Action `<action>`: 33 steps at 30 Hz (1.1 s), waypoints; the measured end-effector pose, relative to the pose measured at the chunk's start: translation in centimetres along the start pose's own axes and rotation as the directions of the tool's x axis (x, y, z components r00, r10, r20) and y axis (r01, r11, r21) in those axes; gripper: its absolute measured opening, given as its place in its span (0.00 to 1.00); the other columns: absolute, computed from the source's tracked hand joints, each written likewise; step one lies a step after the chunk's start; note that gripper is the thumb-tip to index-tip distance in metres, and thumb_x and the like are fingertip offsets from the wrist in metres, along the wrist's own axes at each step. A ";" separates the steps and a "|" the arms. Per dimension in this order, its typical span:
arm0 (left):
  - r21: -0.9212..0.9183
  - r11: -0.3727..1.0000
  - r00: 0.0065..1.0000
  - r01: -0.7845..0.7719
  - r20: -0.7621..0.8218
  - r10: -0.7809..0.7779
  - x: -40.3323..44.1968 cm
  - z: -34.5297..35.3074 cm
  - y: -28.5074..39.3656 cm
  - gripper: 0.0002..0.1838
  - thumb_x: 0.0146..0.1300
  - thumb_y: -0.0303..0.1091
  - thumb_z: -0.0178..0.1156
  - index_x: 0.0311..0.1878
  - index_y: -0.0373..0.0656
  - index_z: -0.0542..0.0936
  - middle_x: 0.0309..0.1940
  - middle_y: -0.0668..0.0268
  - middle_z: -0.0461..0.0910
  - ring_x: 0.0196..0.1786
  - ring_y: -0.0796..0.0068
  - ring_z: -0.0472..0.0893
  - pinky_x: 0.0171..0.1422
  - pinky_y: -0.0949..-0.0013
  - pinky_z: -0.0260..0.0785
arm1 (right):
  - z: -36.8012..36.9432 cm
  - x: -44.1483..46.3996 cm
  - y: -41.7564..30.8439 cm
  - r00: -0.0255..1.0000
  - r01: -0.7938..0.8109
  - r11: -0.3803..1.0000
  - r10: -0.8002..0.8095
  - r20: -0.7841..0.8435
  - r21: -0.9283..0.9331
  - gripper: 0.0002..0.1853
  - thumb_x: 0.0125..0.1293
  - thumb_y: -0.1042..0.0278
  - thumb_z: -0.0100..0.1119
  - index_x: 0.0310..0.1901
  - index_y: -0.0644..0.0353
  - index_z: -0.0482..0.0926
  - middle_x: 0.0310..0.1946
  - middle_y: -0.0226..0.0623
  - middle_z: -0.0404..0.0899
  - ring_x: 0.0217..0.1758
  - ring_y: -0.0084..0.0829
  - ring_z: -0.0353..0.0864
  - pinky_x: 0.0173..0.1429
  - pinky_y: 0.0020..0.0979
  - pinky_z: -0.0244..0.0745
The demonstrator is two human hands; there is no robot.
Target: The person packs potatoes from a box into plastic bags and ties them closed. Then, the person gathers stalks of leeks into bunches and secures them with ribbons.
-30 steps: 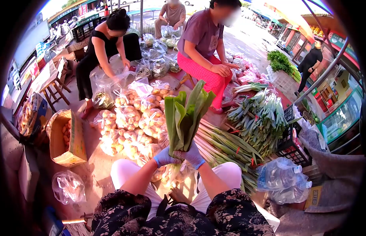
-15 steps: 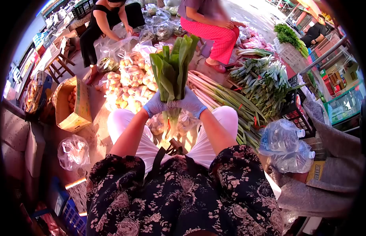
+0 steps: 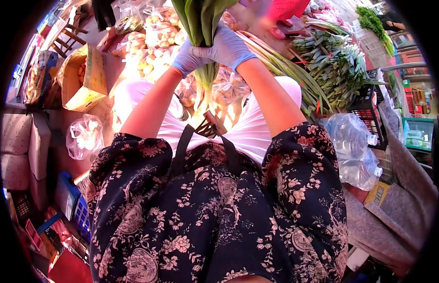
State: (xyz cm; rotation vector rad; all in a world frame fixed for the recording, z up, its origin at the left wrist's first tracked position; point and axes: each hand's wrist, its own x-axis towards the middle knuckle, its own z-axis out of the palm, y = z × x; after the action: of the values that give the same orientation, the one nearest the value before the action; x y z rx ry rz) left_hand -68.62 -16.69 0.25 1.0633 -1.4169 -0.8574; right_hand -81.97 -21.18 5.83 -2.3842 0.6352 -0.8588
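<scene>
A bunch of leafy greens [image 3: 198, 21] with broad dark leaves and pale stems stands upright between my knees at the top of the head view. My left hand [image 3: 189, 57], in a thin pale-blue glove, wraps its left side. On the right side my right hand [image 3: 224, 49], gloved the same way, closes round the stems against the left. The pale stem ends [image 3: 206, 78] hang below both hands. The leaf tips are cut off by the frame's upper edge.
Bagged round produce [image 3: 156, 35] lies just ahead. Long-stemmed vegetables [image 3: 295, 78] and leafy bundles [image 3: 335, 59] lie to the right, near large clear bottles [image 3: 349, 134]. A cardboard box [image 3: 87, 85] and a clear plastic bag [image 3: 85, 137] are left. Parts of other people show at the top.
My view has tipped downward, so the hands and greens sit higher in the frame and the leaf tops are cropped. Both hands still grip the bunch.
</scene>
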 end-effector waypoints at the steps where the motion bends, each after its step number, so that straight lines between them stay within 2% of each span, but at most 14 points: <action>1: 0.104 0.994 0.995 -0.044 -0.083 0.053 -0.5 0.8 -0.1 0.33 0.41 0.35 0.72 0.51 0.39 0.70 0.45 0.66 0.75 0.46 0.76 0.73 0.52 0.72 0.66 | -0.2 -0.3 -0.6 0.999 -0.049 0.997 0.050 0.007 -0.056 0.34 0.42 0.50 0.68 0.49 0.61 0.69 0.43 0.49 0.73 0.45 0.46 0.74 0.50 0.36 0.70; 6: 0.072 0.989 0.948 -0.132 -0.282 0.147 -1.9 3.3 -1.8 0.24 0.46 0.33 0.67 0.48 0.39 0.73 0.41 0.64 0.78 0.43 0.72 0.77 0.49 0.72 0.68 | 0.2 -2.5 -1.8 0.988 -0.122 0.988 0.112 -0.108 -0.099 0.34 0.43 0.45 0.66 0.47 0.62 0.71 0.41 0.51 0.73 0.44 0.48 0.74 0.48 0.36 0.70; 10: 0.258 0.963 0.956 -0.072 -0.258 0.140 -1.3 2.4 -0.5 0.19 0.47 0.29 0.65 0.45 0.38 0.76 0.38 0.65 0.80 0.39 0.71 0.78 0.45 0.72 0.70 | -0.1 -3.1 -0.5 0.983 -0.139 0.966 0.161 -0.086 0.220 0.35 0.39 0.45 0.68 0.42 0.68 0.72 0.36 0.49 0.75 0.42 0.43 0.77 0.46 0.35 0.71; 11: 0.044 0.998 0.945 -0.044 -0.322 0.056 -0.7 1.7 -1.7 0.18 0.46 0.28 0.66 0.43 0.38 0.77 0.35 0.66 0.80 0.37 0.72 0.79 0.44 0.72 0.71 | -0.2 -3.6 0.3 0.979 -0.123 0.936 0.168 -0.112 0.329 0.34 0.41 0.47 0.68 0.43 0.69 0.72 0.36 0.44 0.77 0.42 0.37 0.78 0.43 0.32 0.72; 13: -0.131 0.991 0.955 0.038 -0.286 -0.074 -0.7 0.7 0.3 0.22 0.44 0.27 0.67 0.45 0.38 0.74 0.39 0.65 0.78 0.39 0.72 0.77 0.45 0.70 0.71 | -0.3 -4.2 1.9 0.953 -0.198 0.572 0.302 0.021 0.796 0.26 0.52 0.53 0.63 0.44 0.67 0.73 0.37 0.37 0.76 0.42 0.28 0.76 0.44 0.24 0.72; 15: -0.174 0.983 0.945 0.059 -0.309 -0.111 0.0 -0.9 2.1 0.24 0.43 0.25 0.67 0.47 0.37 0.72 0.41 0.64 0.76 0.42 0.71 0.76 0.47 0.69 0.71 | -1.6 -5.5 2.2 0.905 -0.216 0.237 0.412 0.104 0.947 0.20 0.60 0.60 0.58 0.48 0.66 0.72 0.39 0.35 0.76 0.43 0.26 0.76 0.48 0.21 0.71; 18: -0.253 0.967 0.916 -0.029 -0.395 -0.076 1.8 -3.6 6.3 0.25 0.42 0.22 0.66 0.47 0.35 0.72 0.41 0.63 0.75 0.42 0.70 0.75 0.50 0.68 0.70 | 0.3 -7.9 5.0 0.918 -0.305 0.536 0.387 0.093 0.787 0.32 0.57 0.56 0.60 0.59 0.65 0.61 0.52 0.41 0.70 0.53 0.32 0.72 0.55 0.31 0.69; 20: -0.310 0.947 0.916 -0.078 -0.397 -0.054 3.0 -4.7 10.1 0.24 0.44 0.22 0.64 0.48 0.34 0.71 0.41 0.62 0.75 0.42 0.69 0.76 0.51 0.67 0.70 | 4.0 -9.8 8.4 0.937 -0.347 0.841 0.331 0.113 0.416 0.48 0.45 0.46 0.68 0.62 0.65 0.56 0.56 0.48 0.65 0.59 0.39 0.66 0.61 0.37 0.63; 22: -0.399 0.908 0.935 -0.127 -0.354 -0.024 4.2 -6.4 12.5 0.22 0.47 0.26 0.61 0.48 0.34 0.71 0.41 0.61 0.75 0.43 0.67 0.76 0.52 0.66 0.69 | 4.5 -10.3 7.1 0.902 -0.371 0.928 0.354 0.246 0.027 0.60 0.31 0.41 0.73 0.63 0.65 0.52 0.58 0.54 0.60 0.63 0.43 0.59 0.65 0.39 0.56; 24: -0.490 0.866 0.951 -0.102 -0.305 -0.060 4.8 -7.8 15.1 0.21 0.50 0.29 0.60 0.48 0.34 0.72 0.41 0.59 0.76 0.44 0.66 0.76 0.55 0.64 0.67 | 5.6 -10.0 7.4 0.929 -0.341 0.928 0.357 0.097 -0.149 0.60 0.27 0.41 0.74 0.63 0.62 0.55 0.55 0.53 0.64 0.60 0.45 0.63 0.63 0.38 0.58; 26: -0.566 0.808 0.913 -0.162 -0.396 -0.095 5.2 -9.1 16.9 0.21 0.51 0.32 0.59 0.49 0.34 0.72 0.42 0.58 0.76 0.46 0.64 0.76 0.57 0.62 0.65 | 4.3 -8.6 7.4 0.935 -0.353 0.933 0.351 -0.043 -0.075 0.46 0.30 0.46 0.72 0.54 0.57 0.67 0.42 0.48 0.74 0.50 0.44 0.72 0.55 0.36 0.65; 27: -0.563 0.802 0.922 -0.200 -0.386 -0.040 5.2 -8.9 18.2 0.22 0.52 0.32 0.58 0.50 0.33 0.72 0.43 0.58 0.76 0.47 0.64 0.76 0.59 0.61 0.63 | 4.4 -7.7 9.0 0.966 -0.249 0.968 0.250 -0.064 0.016 0.30 0.32 0.52 0.69 0.40 0.56 0.72 0.28 0.41 0.76 0.37 0.40 0.76 0.45 0.37 0.70; 31: -0.571 0.770 0.923 -0.285 -0.379 0.060 5.1 -9.6 19.6 0.24 0.53 0.35 0.55 0.52 0.30 0.70 0.48 0.55 0.74 0.53 0.62 0.72 0.64 0.59 0.56 | 2.4 -5.7 9.9 0.950 -0.236 0.949 0.270 -0.156 0.207 0.18 0.38 0.58 0.64 0.29 0.55 0.69 0.24 0.40 0.76 0.28 0.42 0.77 0.34 0.35 0.72; 33: -0.504 0.786 0.884 -0.360 -0.452 0.115 5.2 -9.1 20.0 0.25 0.53 0.36 0.54 0.52 0.30 0.70 0.49 0.55 0.73 0.54 0.62 0.71 0.65 0.58 0.55 | 1.0 -5.2 10.5 0.958 -0.172 0.985 0.166 -0.233 -0.004 0.18 0.39 0.57 0.63 0.30 0.55 0.69 0.24 0.40 0.76 0.28 0.41 0.77 0.34 0.35 0.72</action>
State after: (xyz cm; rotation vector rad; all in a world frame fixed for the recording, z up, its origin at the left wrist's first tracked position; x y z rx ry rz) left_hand -62.23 -14.41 21.82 0.5227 -0.8308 -0.7524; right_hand -87.48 -25.79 -3.53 -2.2291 0.9312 -1.0671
